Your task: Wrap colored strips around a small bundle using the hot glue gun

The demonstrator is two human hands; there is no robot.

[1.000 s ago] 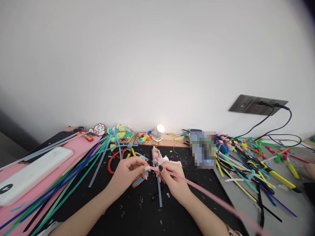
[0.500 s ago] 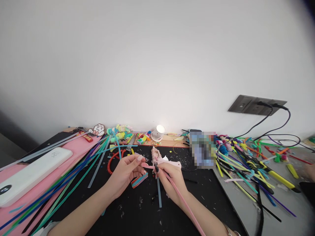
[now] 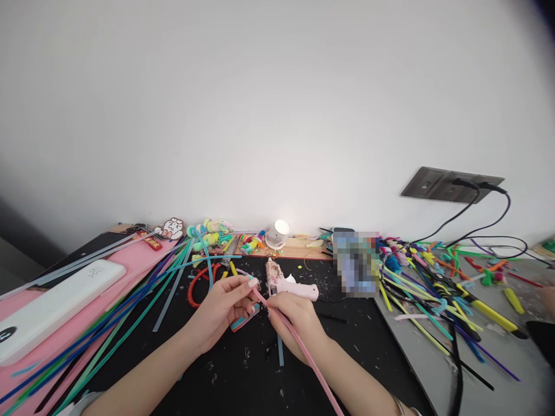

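Between finger and thumb, my left hand (image 3: pixel 232 303) pinches the end of a pink pipe cleaner (image 3: pixel 313 355). Just to the right, my right hand (image 3: pixel 299 322) grips the same strip, whose long tail runs down over my right forearm. The short piece between the two hands slants downward to the right. Behind my right hand a pale pink glue gun (image 3: pixel 299 288) rests on the black mat (image 3: pixel 225 381), its nozzle end stained. A striped blue and orange piece (image 3: pixel 243 321) is partly hidden beneath my left fingers. Red-handled scissors (image 3: pixel 193 292) lie to the left of that hand.
A white paper cup (image 3: pixel 278 233) stands near the wall. Left, long pipe cleaners (image 3: pixel 130 315) cross a pink sheet beside a white power bank (image 3: pixel 65 306). Yellow-and-black pliers (image 3: pixel 481 309) lie among strips on the right. Another person's hand (image 3: pixel 547 299) shows at the right edge.
My right hand has shifted slightly left, closer to my left hand, uncovering more of the glue gun. The pink strip between the hands now slopes instead of running level.
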